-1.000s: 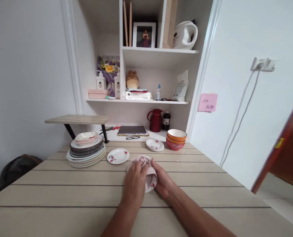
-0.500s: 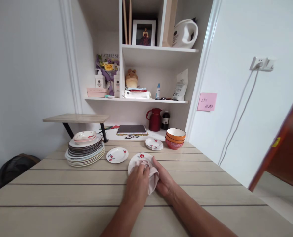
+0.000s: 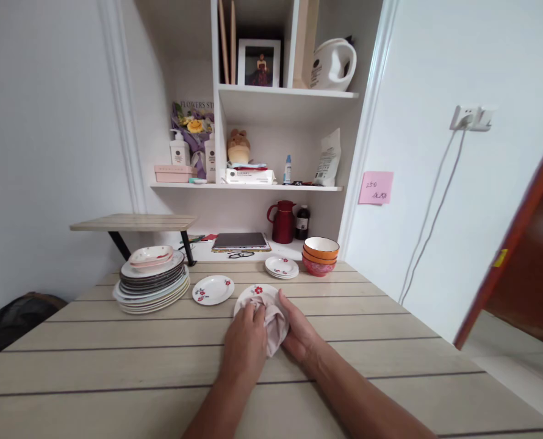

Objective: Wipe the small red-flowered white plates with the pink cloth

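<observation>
Pale slatted wooden table (image 3: pixel 129 372): your left hand (image 3: pixel 245 340) clutches a crumpled pale-pink fabric cloth (image 3: pixel 276 326) against a round white red-flowered plate (image 3: pixel 248 295) between your hands; your right hand (image 3: pixel 301 334) grips the plate's right edge.

**A corner of a home**

This looks like a room in a home — which room, the view does not settle. White shelves (image 3: pixel 290 91) carry personal belongings: a framed picture (image 3: pixel 259 68), a plush toy (image 3: pixel 238 149), a bouquet (image 3: pixel 194 126), pump bottles (image 3: pixel 179 152). Below them stand a red jug (image 3: pixel 283 222) and, nearby, glasses (image 3: pixel 241 255). Flowered plates (image 3: pixel 258 290) and bowls (image 3: pixel 320 257) share the slatted surface (image 3: pixel 367 341) — ordinary household crockery. A handwritten pink note (image 3: pixel 376 188) sticks to the plain wall (image 3: pixel 436 61).
</observation>
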Available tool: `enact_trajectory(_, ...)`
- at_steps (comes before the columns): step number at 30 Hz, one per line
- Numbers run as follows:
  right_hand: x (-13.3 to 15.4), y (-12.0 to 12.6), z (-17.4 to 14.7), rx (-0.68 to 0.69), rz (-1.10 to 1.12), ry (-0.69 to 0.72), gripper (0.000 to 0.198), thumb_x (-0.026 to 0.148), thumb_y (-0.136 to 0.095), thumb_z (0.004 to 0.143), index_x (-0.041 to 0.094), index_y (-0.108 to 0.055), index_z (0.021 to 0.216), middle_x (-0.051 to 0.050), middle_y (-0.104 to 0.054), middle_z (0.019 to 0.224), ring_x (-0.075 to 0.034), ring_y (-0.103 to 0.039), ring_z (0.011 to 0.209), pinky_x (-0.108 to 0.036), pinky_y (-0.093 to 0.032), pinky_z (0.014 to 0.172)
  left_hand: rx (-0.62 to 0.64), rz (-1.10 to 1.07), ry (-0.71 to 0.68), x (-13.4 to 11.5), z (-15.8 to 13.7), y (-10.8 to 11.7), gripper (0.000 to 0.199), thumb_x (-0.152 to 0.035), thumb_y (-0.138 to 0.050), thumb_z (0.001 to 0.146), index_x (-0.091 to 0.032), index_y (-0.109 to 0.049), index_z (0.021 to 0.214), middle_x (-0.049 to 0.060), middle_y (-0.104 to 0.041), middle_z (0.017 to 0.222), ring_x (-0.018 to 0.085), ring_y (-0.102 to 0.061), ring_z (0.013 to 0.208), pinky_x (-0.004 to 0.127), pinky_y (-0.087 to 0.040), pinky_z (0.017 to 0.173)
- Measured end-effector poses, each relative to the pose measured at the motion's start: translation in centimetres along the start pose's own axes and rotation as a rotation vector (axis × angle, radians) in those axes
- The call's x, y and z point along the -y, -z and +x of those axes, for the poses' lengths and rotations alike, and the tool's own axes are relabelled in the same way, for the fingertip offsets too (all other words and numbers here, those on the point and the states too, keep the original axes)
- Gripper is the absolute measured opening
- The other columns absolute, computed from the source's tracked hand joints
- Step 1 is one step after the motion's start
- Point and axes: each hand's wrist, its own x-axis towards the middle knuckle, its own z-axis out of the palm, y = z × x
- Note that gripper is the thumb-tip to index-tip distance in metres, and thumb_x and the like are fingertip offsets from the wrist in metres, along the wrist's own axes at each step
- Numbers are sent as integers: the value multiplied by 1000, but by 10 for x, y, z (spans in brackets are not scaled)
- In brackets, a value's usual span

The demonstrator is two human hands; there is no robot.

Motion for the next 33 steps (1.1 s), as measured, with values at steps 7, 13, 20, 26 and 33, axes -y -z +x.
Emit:
enact_trajectory(7,4,-2,-6,-42,-2,-92,51,57,-56,89,8,-67,98,-15,-76,91,-26,-72,92,-39,-49,95,3,-235,-214,-3,-1,-11,50,-10,-47,84,-21,-51,133,9,-53,132,23,-49,122,37,-43,105)
enact_trajectory(13,5,3,0,23,61,-120,56,60,-48,92,8,-67,97,-14,-76,91,-25,-72,90,-37,-51,93,8,-239,-293,0,-2,-8,38,-5,-52,77,-24,-64,109,6,-58,119,23,-51,115,40,-42,103)
enact_trajectory(20,3,3,2,14,13,13,49,50,-50,95,8,-65,115,-12,-76,100,-23,-72,90,-38,-51,92,-69,66,-5,10,2,-1,28,-12,-45,89,-24,-66,102,8,-60,113,28,-53,106,45,-44,90)
enact_trajectory(26,-3,1,-3,-1,-131,45,43,47,-59,91,10,-66,113,-12,-75,103,-23,-70,91,-37,-52,90,-151,4,22,18,4,-4,32,-8,-47,87,-21,-63,111,10,-56,122,27,-51,109,42,-45,92)
enact_trajectory(33,-5,1,-2,-32,-136,31,40,50,-60,89,12,-67,100,-9,-75,94,-21,-70,89,-33,-51,88,-142,-260,-179,10,1,-14,37,-9,-55,80,-23,-58,114,8,-52,126,27,-46,120,47,-40,103)
